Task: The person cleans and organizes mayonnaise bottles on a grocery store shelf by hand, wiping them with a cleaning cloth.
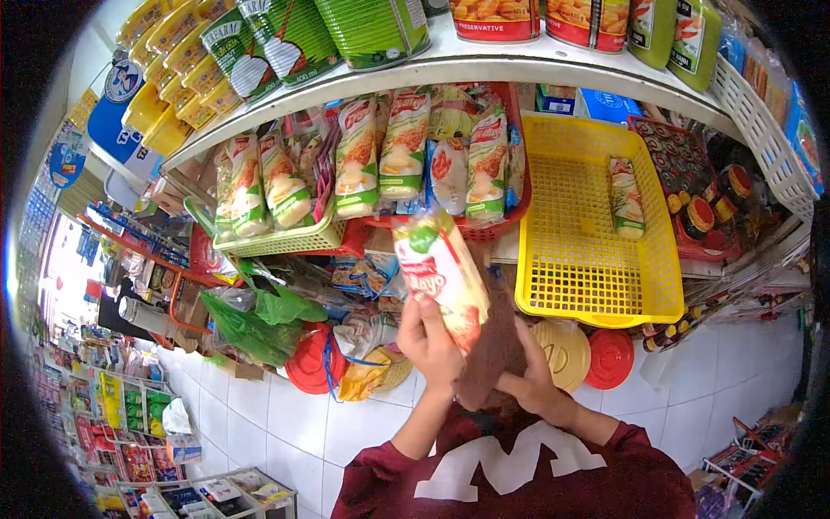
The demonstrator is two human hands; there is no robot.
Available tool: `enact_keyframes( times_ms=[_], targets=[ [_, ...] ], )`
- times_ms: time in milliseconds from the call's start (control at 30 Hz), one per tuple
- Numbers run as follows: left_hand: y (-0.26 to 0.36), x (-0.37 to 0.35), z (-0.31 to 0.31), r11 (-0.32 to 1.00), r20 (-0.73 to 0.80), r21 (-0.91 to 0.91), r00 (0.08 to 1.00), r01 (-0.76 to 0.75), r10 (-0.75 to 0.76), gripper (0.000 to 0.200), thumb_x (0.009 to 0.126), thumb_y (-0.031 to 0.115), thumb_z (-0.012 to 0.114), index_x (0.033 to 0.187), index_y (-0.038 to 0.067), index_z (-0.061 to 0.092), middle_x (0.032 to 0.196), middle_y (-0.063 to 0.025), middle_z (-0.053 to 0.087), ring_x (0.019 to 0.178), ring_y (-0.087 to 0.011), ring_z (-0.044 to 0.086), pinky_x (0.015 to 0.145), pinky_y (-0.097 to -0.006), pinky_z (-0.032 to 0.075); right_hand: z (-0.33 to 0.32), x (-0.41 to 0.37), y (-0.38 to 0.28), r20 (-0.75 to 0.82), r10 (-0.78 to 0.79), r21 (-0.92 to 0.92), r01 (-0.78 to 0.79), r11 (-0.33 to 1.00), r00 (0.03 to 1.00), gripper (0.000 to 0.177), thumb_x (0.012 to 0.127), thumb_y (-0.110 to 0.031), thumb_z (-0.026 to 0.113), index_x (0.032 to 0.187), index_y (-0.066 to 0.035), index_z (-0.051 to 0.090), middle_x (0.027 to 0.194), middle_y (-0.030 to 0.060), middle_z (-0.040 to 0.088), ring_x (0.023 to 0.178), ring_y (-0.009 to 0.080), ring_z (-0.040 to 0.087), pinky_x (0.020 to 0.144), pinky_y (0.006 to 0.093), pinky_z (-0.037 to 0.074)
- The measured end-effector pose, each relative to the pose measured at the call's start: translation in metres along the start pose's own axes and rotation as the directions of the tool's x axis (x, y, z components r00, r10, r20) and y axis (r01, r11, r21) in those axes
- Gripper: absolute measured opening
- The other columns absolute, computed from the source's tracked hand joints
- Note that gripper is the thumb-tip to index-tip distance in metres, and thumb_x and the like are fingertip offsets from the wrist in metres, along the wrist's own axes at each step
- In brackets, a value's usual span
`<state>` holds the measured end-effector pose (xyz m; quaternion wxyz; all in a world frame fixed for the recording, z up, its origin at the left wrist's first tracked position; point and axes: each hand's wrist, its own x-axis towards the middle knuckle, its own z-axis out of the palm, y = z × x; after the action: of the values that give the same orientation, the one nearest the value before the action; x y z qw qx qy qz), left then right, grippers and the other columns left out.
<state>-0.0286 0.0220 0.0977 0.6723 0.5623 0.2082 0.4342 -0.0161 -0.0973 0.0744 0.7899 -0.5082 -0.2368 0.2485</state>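
Note:
My left hand (430,344) is closed on a mayonnaise pouch (439,281), held tilted in front of the shelf. Beside it, my right hand (532,376) is closed round a brown cloth (491,355), which touches the lower part of the pouch. Several similar pouches (357,156) stand in a green basket (281,240) and a red basket (516,201) on the shelf. One more pouch (626,197) lies at the right side of a yellow basket (596,277).
Green cans (367,30) and red-labelled cans (497,19) stand on the upper shelf (484,56). Below hang green plastic bags (259,324), near red lids (609,358). Jars in a red tray (705,246) are at the right. White floor tiles (290,415) lie below.

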Motion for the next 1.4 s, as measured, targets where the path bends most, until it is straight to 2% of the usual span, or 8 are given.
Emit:
enact_keyframes(
  times_ms=[133,467,633,967,1133,1267,1333,1400],
  targets=[
    [-0.008,0.011,0.001,0.930,-0.039,0.242,0.955,-0.275,0.293,0.022,0.086,0.010,0.040,0.069,-0.003,0.045,0.067,-0.0054,0.041,0.060,-0.0135,0.038,0.054,-0.0244,0.030,0.000,0.012,0.007,-0.040,0.318,0.498,-0.257,0.828,0.947,0.053,0.071,0.000,0.056,0.119,0.001,0.034,0.110,0.0080,0.048,0.101,0.0158,0.046,0.088,0.0285,0.036],
    [-0.019,0.052,0.022,0.663,0.091,0.459,0.774,-0.592,0.627,0.015,0.080,0.006,0.046,0.068,-0.002,0.049,0.061,-0.0096,0.040,0.056,-0.0196,0.038,0.051,-0.0298,0.031,-0.034,-0.022,0.011,0.047,0.498,0.410,-0.471,0.781,0.866,0.045,0.073,-0.004,0.053,0.115,0.003,0.039,0.106,0.0098,0.051,0.097,0.0174,0.050,0.084,0.0292,0.039],
    [-0.020,0.142,0.062,0.673,0.250,0.446,0.804,-0.590,0.539,0.021,0.079,0.011,0.053,0.066,-0.005,0.047,0.058,-0.0133,0.043,0.051,-0.0211,0.038,0.049,-0.0297,0.033,-0.071,-0.069,0.039,0.219,0.463,-0.080,-0.457,0.886,0.859,0.060,0.074,-0.018,0.058,0.122,0.003,0.029,0.123,0.0113,0.037,0.111,0.0177,0.038,0.095,0.0295,0.027],
    [-0.035,0.214,0.108,0.830,0.420,0.327,0.856,-0.452,0.301,0.019,0.072,0.012,0.058,0.064,-0.005,0.054,0.049,-0.0084,0.049,0.043,-0.0137,0.039,0.044,-0.0293,0.033,-0.074,-0.065,0.030,0.110,0.660,0.478,-0.622,0.620,0.743,0.050,0.082,-0.019,0.046,0.124,-0.001,0.026,0.123,0.0097,0.037,0.110,0.0181,0.040,0.093,0.0295,0.032],
    [-0.035,0.228,0.127,0.406,0.448,0.362,0.539,-0.839,0.713,0.019,0.073,0.013,0.056,0.083,-0.003,0.056,0.074,-0.0209,0.057,0.070,-0.0353,0.057,0.061,-0.0392,0.043,-0.082,-0.056,0.063,0.041,0.683,0.511,-0.603,0.613,0.730,0.041,0.082,-0.019,0.046,0.118,-0.002,0.037,0.113,0.0099,0.047,0.101,0.0194,0.048,0.087,0.0316,0.038],
    [-0.014,0.192,0.128,0.220,0.567,0.731,0.754,-0.647,0.332,0.024,0.073,0.022,0.058,0.078,-0.001,0.056,0.079,-0.0233,0.055,0.076,-0.0365,0.054,0.065,-0.0426,0.041,-0.090,-0.054,0.089,0.036,0.707,0.493,-0.628,0.602,0.707,0.037,0.082,-0.022,0.046,0.115,-0.003,0.043,0.107,0.0095,0.052,0.096,0.0194,0.051,0.086,0.0316,0.039],
    [0.007,0.166,0.124,0.062,0.551,0.549,0.416,-0.833,0.724,0.021,0.073,0.019,0.058,0.080,0.000,0.056,0.084,-0.0220,0.053,0.078,-0.0363,0.051,0.066,-0.0403,0.040,-0.088,-0.049,0.081,0.048,0.781,0.622,-0.631,0.464,0.622,0.039,0.081,-0.025,0.048,0.113,-0.004,0.044,0.107,0.0091,0.052,0.097,0.0193,0.050,0.085,0.0311,0.039],
    [0.018,0.113,0.103,0.290,0.590,0.465,0.538,-0.836,0.602,0.022,0.071,0.017,0.059,0.086,0.001,0.056,0.088,-0.0195,0.050,0.077,-0.0354,0.047,0.066,-0.0395,0.039,-0.082,-0.041,0.062,0.089,0.778,0.723,-0.578,0.380,0.622,0.039,0.081,-0.027,0.049,0.112,-0.003,0.046,0.107,0.0093,0.052,0.098,0.0192,0.049,0.085,0.0306,0.039]
  ],
)
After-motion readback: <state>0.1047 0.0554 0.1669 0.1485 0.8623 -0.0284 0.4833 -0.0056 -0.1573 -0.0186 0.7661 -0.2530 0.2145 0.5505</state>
